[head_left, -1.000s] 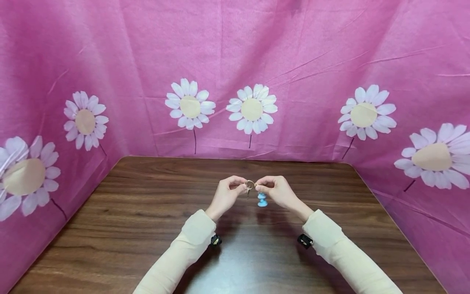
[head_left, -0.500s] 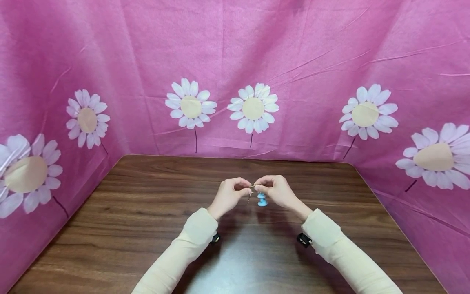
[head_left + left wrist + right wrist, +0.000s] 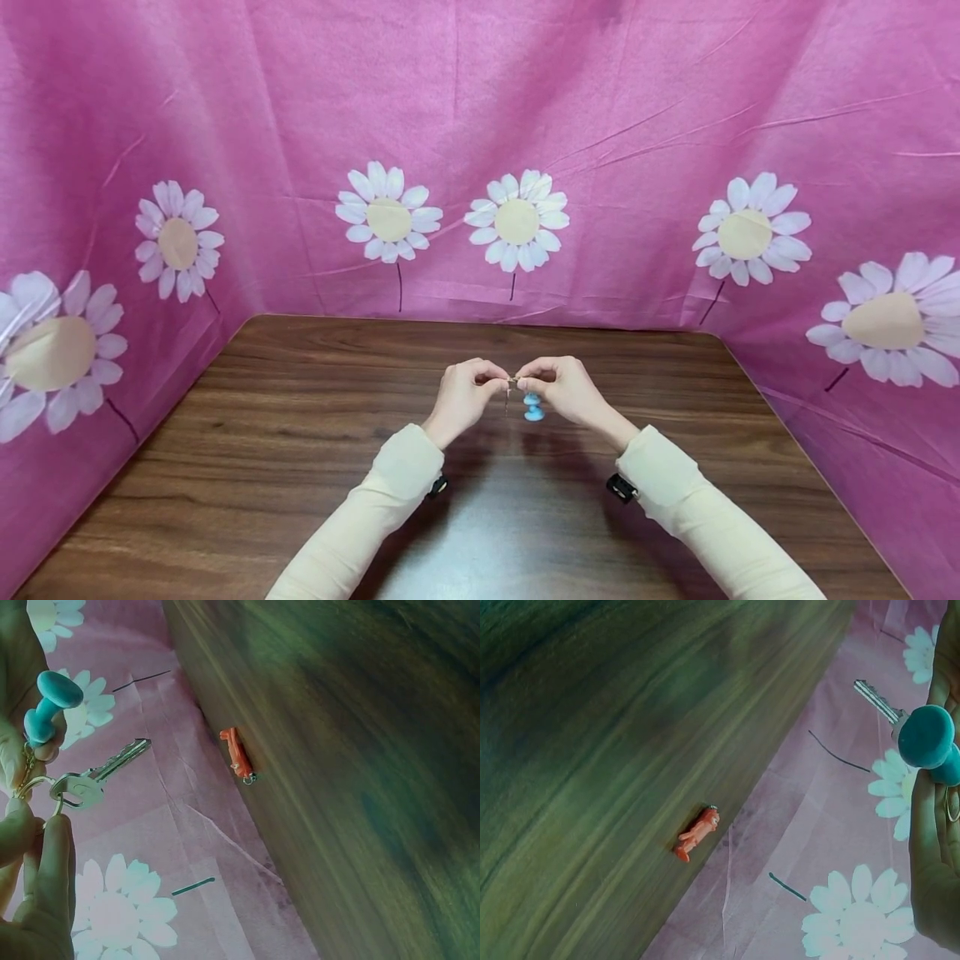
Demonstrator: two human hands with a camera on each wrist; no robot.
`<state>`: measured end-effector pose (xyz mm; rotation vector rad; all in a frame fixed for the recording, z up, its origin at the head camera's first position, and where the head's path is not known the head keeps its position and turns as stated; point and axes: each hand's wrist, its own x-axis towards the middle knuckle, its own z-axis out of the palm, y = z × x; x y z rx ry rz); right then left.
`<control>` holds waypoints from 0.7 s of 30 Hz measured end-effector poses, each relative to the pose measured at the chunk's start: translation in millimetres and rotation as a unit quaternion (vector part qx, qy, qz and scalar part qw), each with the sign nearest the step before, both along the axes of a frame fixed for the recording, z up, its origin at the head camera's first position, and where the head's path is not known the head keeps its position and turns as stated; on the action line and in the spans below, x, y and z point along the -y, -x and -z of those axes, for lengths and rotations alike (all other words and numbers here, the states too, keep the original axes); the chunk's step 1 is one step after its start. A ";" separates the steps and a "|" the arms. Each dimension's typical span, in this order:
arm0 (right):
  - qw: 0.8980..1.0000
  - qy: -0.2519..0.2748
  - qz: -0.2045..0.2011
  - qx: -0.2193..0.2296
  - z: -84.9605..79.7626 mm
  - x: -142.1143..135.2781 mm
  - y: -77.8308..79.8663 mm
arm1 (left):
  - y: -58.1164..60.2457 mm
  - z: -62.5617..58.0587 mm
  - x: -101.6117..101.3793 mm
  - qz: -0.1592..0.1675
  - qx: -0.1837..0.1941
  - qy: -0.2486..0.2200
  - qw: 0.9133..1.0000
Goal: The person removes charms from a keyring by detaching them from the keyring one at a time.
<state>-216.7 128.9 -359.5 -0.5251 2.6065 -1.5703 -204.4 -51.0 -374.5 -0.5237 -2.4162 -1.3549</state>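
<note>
Above the table, my left hand and right hand meet fingertip to fingertip, pinching a metal key ring from opposite sides. From the ring hangs a silver key, its toothed blade pointing away from the fingers in the left wrist view. A light blue dumbbell-shaped charm dangles below the right fingers; a short gold chain runs from it toward the ring. The ring is seen nearly edge-on from the head, so whether its coils are parted cannot be told.
A small orange figurine charm with a metal loop at one end lies on the wooden table near its far edge; the head view does not show it. Pink cloth with printed daisies surrounds the back and sides.
The key ring has turned from face-on to nearly edge-on in the head view. Both hands keep their pinch and have barely shifted; the blue charm still hangs.
</note>
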 end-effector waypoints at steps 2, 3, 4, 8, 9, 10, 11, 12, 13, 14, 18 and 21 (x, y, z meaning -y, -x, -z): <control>1.000 -0.004 -0.001 -0.010 -1.2 -1.1 0.0 | -0.2 -1.3 -0.3 0.000 -0.004 -0.008 1.000; 1.000 -0.008 -0.001 -0.014 -1.5 -1.6 0.1 | 0.2 -1.7 -0.4 0.000 -0.005 -0.013 1.000; 1.000 -0.008 -0.001 -0.017 -1.7 -2.0 0.1 | 0.7 -1.7 -0.6 0.001 -0.006 -0.016 1.000; 0.999 -0.014 -0.002 -0.035 -2.9 -2.5 0.7 | 1.7 -2.0 -1.2 0.002 0.002 -0.034 0.999; 0.999 -0.012 -0.003 -0.035 -3.1 -2.5 1.0 | 1.9 -1.7 -1.3 0.004 0.007 -0.042 0.999; 0.999 -0.010 -0.004 -0.036 -3.2 -2.4 1.2 | 1.8 -1.6 -1.3 0.005 0.014 -0.050 0.999; 0.999 -0.009 -0.005 -0.037 -3.2 -2.3 1.4 | 1.7 -1.7 -1.3 0.006 0.022 -0.060 0.998; 0.999 -0.008 -0.005 -0.037 -3.2 -2.3 1.7 | 1.8 -1.6 -1.3 0.006 0.030 -0.070 0.997; 0.999 -0.006 -0.005 -0.036 -3.2 -2.3 1.9 | 1.9 -1.5 -1.3 0.007 0.038 -0.081 0.996; 0.999 -0.006 -0.005 -0.036 -3.0 -2.5 2.2 | 2.2 -1.3 -1.3 0.008 0.044 -0.091 0.995; 1.000 0.000 -0.004 -0.031 -4.2 -2.6 2.7 | 4.1 0.0 -1.4 0.010 0.061 -0.120 0.991; 1.000 0.011 -0.007 -0.024 -4.7 -2.1 3.6 | 3.8 -1.3 -1.6 0.016 0.078 -0.147 0.986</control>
